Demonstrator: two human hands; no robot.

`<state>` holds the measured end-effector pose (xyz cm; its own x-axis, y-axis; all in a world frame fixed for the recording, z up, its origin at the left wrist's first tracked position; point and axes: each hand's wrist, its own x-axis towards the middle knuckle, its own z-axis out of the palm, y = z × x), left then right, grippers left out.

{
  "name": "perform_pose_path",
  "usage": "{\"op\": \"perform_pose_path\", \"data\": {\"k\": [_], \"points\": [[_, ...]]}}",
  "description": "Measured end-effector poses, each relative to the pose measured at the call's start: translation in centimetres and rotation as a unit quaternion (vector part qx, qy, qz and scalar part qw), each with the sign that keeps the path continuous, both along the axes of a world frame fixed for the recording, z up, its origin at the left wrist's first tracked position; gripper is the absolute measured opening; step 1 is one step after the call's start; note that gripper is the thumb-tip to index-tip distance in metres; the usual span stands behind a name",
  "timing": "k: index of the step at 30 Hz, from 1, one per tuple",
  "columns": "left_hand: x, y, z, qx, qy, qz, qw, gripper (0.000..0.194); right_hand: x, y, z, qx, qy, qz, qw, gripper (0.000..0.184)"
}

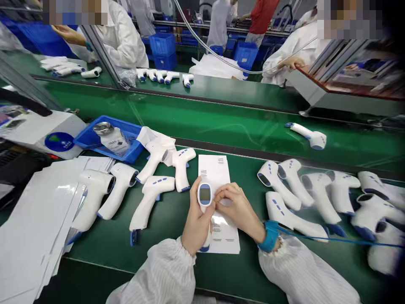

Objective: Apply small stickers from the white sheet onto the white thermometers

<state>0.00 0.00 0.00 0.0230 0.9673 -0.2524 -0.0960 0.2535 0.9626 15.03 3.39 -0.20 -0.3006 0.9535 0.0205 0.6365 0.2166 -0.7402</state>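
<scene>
My left hand (pixel 196 221) is wrapped round a white and blue infrared thermometer (pixel 205 195), held upright with its small grey screen facing me. My right hand (pixel 236 207) is beside the thermometer's head, thumb and fingertips drawn together in a pinch; whatever is between them is hidden. A blue wrist strap (pixel 271 237) with a cord circles my right wrist. Under both hands lies a printed white sheet (pixel 232 244). Several more thermometers lie on the left, among them one with its blue handle end open (pixel 148 200), and several on the right, such as this thermometer (pixel 280 185).
A blue tray (pixel 131 157) holds a metal-lidded container and a labelled bag. Stacked white papers (pixel 38 219) cover the left side. On the green conveyor belt (pixel 228 122) rests a single thermometer (pixel 308 136). Co-workers in white sit across the belt, beyond a metal post (pixel 103 55).
</scene>
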Motion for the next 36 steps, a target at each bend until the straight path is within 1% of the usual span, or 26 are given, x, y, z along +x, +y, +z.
{"op": "perform_pose_path", "data": {"k": [2,3,5,6,7,8,10,12,14,16,20,23,29,36], "points": [[0.0,-0.2,-0.2,0.012,-0.004,-0.003,1.0,0.066,0.8,-0.8,0.9,-0.044,0.056,0.079,0.994,0.017],[0.0,-0.3,-0.3,0.017,-0.005,-0.005,1.0,0.066,1.1,-1.2,1.5,-0.066,0.082,0.107,0.989,0.017],[0.0,-0.3,-0.4,0.025,-0.004,-0.012,1.0,0.065,1.5,-1.8,2.8,-0.122,0.138,0.138,0.973,0.016],[0.0,-0.3,-0.4,0.027,-0.003,-0.017,0.999,0.065,1.6,-1.9,3.5,-0.149,0.163,0.14,0.965,0.015],[-0.1,-0.3,-0.4,0.027,-0.004,-0.022,0.999,0.064,1.4,-1.9,4.1,-0.16,0.18,0.134,0.961,0.014],[-0.1,-0.3,-0.3,0.025,-0.007,-0.026,0.999,0.065,1.2,-1.7,4.6,-0.153,0.187,0.121,0.963,0.013],[0.0,-0.2,-0.1,0.019,-0.019,-0.027,0.999,0.066,0.5,-1.0,5.2,-0.093,0.177,0.08,0.977,0.01],[0.0,-0.2,0.1,0.008,-0.031,-0.024,0.999,0.069,-0.3,0.0,5.1,-0.031,0.16,0.037,0.986,0.008],[0.1,-0.1,0.3,-0.009,-0.04,-0.023,0.999,0.071,-0.9,0.9,4.7,-0.011,0.162,0.013,0.987,0.009],[0.1,-0.1,0.4,-0.013,-0.046,-0.027,0.999,0.07,-1.3,1.5,4.5,-0.021,0.178,0.005,0.984,0.01],[0.0,-0.1,0.2,0.025,-0.025,-0.032,0.999,0.066,-1.9,1.9,4.4,-0.034,0.201,-0.017,0.979,0.011],[-0.1,-0.1,-0.1,0.034,-0.009,-0.036,0.999,0.066,-2.1,1.9,4.4,-0.032,0.207,-0.035,0.977,0.011],[-0.2,-0.2,-0.3,0.057,0.016,-0.039,0.997,0.066,-2.2,2.0,4.2,-0.032,0.219,-0.043,0.974,0.011],[-0.2,-0.2,-0.3,0.06,0.04,-0.042,0.996,0.067,-2.3,2.1,4.2,-0.03,0.228,-0.049,0.972,0.011]]}}
